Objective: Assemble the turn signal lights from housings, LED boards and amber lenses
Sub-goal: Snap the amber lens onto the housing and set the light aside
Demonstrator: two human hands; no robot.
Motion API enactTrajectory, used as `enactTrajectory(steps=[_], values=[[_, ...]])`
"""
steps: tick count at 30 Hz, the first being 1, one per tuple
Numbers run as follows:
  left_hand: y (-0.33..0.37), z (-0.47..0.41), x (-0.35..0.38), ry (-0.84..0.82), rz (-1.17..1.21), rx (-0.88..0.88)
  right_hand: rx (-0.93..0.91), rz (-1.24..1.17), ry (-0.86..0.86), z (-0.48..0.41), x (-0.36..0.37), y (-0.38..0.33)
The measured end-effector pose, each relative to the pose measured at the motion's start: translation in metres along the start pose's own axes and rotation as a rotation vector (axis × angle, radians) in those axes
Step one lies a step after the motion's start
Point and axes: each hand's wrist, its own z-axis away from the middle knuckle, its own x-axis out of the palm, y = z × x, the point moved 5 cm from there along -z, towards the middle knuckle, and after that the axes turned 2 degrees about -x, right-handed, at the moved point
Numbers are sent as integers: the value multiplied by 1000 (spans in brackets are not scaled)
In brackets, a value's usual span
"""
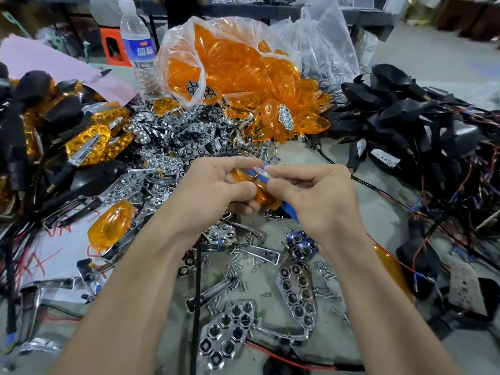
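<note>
My left hand (216,185) grips an amber lens (261,194) above the middle of the table, fingers curled round it. My right hand (311,193) pinches a small clear strip (260,171) at the lens's top edge. Something blue (289,209) shows between and below the two hands; I cannot tell what it is. A clear bag of amber lenses (232,66) sits behind. Black housings with wires (400,115) are heaped at the right. Chrome reflector plates (173,136) lie piled at the centre left.
Assembled amber-and-black lights (62,131) are stacked at the left. Loose screws (238,269) and chrome reflector plates (297,288) lie below my hands. A water bottle (138,44) stands at the back. A single amber lens (111,226) lies at the left, and red wire (284,359) crosses the near edge.
</note>
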Motion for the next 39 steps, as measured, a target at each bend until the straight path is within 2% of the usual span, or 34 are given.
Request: enactTrajectory(steps=[5, 9, 14, 18, 23, 31, 33, 37, 39], values=[[8, 3, -3, -44, -64, 142, -13, -34, -42, 1, 0, -4], [10, 1, -2, -46, 38, 198, 6, -116, -47, 2, 1, -7], [10, 1, 5, 134, 194, 193, 18, -174, -9, 6, 9, -10], [3, 1, 11, 219, 457, 122, -50, -68, 44, 11, 10, -15], [3, 3, 18, 248, 601, 105, -144, 149, 81, 19, 15, -26], [5, 8, 19, 320, 497, 126, -492, 622, 343, 35, 22, -51], [5, 7, 18, 338, 468, 133, -476, 509, 332, 37, 20, -48], [-2, 4, 13, 439, 487, 79, -221, 110, 159, 26, 23, -29], [-5, 5, 13, 472, 504, 29, -136, 10, 95, 23, 28, -22]])
